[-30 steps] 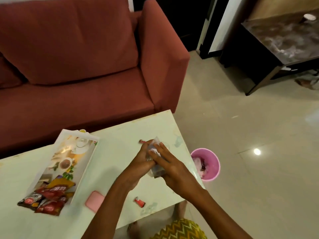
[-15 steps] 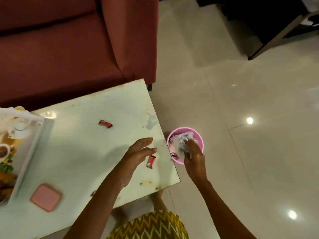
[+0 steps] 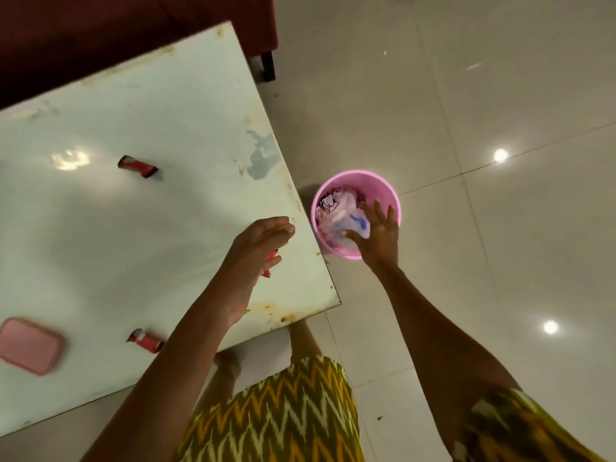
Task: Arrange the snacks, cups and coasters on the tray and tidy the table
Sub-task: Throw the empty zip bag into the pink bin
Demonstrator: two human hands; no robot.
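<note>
My right hand [image 3: 380, 233] is low over the pink bin [image 3: 393, 198] on the floor, fingers spread, resting on a crumpled clear plastic wrapper with blue print [image 3: 353, 225] that lies inside. My left hand [image 3: 258, 243] hovers over the white table [image 3: 166, 111] near its right edge, fingers loosely curved and holding nothing. It partly hides a small red wrapper [image 3: 270, 265] beneath it. Two more red wrappers lie on the table, one mid-table [image 3: 138, 166] and one near the front edge [image 3: 146, 340]. A pink square coaster [image 3: 30, 345] sits at the front left. The tray is out of view.
A dark red sofa [image 3: 100, 28] runs along the table's far side, its leg by the table corner. The bin stands close to the table's right edge and holds other crumpled rubbish. Glossy tiled floor [image 3: 483, 95] spreads to the right. My knees in patterned fabric are below.
My right hand carried the crumpled plastic off the table into the bin and has spread its fingers. My left hand slid over the red wrapper near the edge. The view tilted downward.
</note>
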